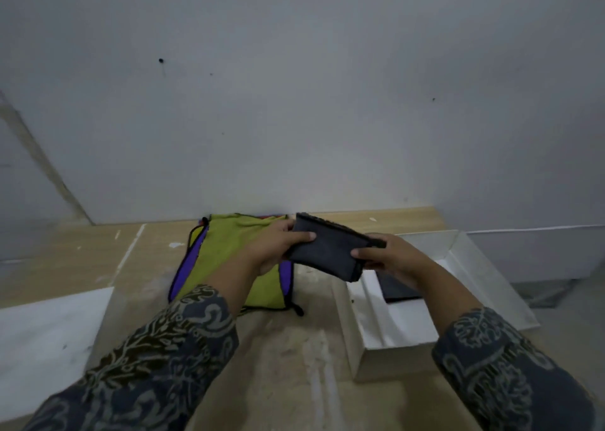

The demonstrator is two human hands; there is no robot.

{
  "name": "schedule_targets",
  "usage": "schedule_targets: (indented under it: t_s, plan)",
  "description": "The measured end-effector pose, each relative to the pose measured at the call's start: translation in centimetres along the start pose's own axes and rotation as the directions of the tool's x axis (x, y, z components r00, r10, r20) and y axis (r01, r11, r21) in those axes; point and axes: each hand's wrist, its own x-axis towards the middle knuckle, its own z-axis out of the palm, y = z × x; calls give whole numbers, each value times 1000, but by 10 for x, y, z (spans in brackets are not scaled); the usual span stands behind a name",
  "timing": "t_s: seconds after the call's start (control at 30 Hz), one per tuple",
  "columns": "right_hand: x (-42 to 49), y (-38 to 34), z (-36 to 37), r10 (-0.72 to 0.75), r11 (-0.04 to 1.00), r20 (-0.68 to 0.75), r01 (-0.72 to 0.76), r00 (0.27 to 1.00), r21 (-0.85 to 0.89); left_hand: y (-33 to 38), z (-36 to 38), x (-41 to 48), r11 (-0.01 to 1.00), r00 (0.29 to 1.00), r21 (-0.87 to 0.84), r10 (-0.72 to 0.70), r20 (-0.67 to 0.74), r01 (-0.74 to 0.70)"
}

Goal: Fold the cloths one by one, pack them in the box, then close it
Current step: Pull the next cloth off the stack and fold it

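Both the left hand (278,245) and right hand (389,255) grip the dark cloth (327,250). Keep it flat; lay it right, in the box (386,363).

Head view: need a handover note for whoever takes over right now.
Left grip and right grip each pinch an end of the folded dark cloth, held in the air near the open white box.
Done: a packed dark cloth lies in the box.
Left: pack this one, fold the green cloth and the purple cloth under it, then close the box. The white panel at left may be the lid.
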Motion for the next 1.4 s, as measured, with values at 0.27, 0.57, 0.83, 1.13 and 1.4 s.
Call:
schedule_targets:
  t_s: [0.27, 0.57, 0.83, 1.13, 1.4]
  plan:
    - [-18, 34, -111, 127, 991, -87, -130, 988, -28, 8, 126, 56, 963, 994, 266, 72, -79, -49]
    - [5, 86, -155, 192, 706, -66, -185, 979, -684, -47, 201, 91, 879, 957, 381, -250, -147, 288]
    - [30, 122, -131, 314, 423, -18, -157, 949, -892, -87, 223, 97, 635, 950, 707, -236, -205, 311]
    - [33, 133, -131, 150, 208, 21, -11, 988, -978, -100, 230, 104, 421, 986, 892, -40, -164, 165]
    - [35, 141, -129, 19, 51, 26, 25, 999, -998, -105, 232, 108, 280, 993, 954, -8, -114, 112]
